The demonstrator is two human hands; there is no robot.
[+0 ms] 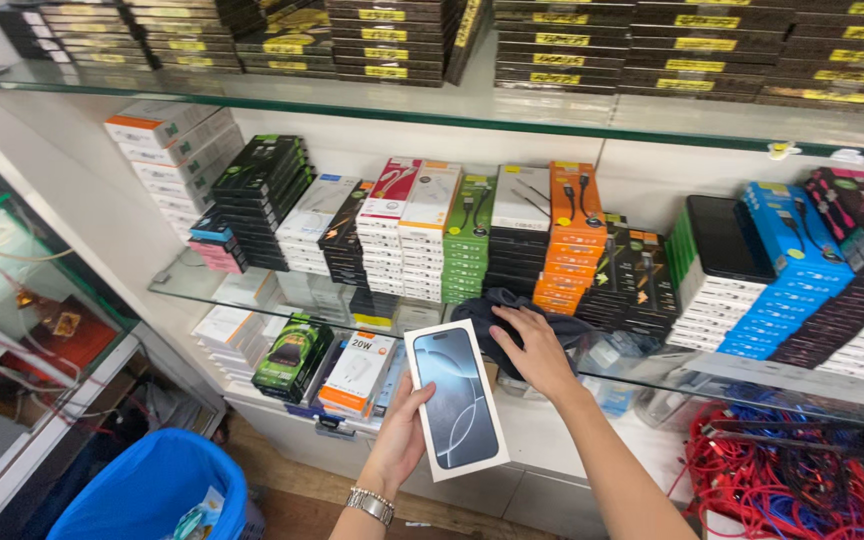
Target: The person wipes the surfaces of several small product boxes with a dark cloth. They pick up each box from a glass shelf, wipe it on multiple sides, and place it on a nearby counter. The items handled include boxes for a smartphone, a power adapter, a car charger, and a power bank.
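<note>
Holding a phone box [456, 406] in the left hand [401, 436], lower centre of frame: fingers wrapped behind the box's left long edge, thumb at the front edge, wristwatch [370, 503] on that wrist. Box is a white, flat, rigid carton with a phone pictured on the face, tilted slightly, held in the air in front of the lower glass shelf [652, 382]. Looks light to moderate in weight, stiff, with smooth and probably slick sides; a one-edge pinch like this could let it pivot, so a grip across both long edges or a palm under the bottom seems safer. Corners likely dent if dropped.

Right hand [533, 350], just up and right of the box, is spread flat with fingers loosely curled, pressing on a dark cloth [497, 312] bunched on the glass shelf; not closed around it, more resting or gathering. Cloth looks soft, limp and light, and would take a pinch anywhere.

Outward: stacks of cable boxes [472, 240] in white, green, orange, black and blue behind the cloth across the middle of frame. A white and orange charger box [356, 372] and a green and black box [293, 355] sit left of the phone box. Red cables [782, 480] piled lower right. Blue bin [157, 490] lower left. Dark flat boxes [392, 40] stacked on the top shelf.
</note>
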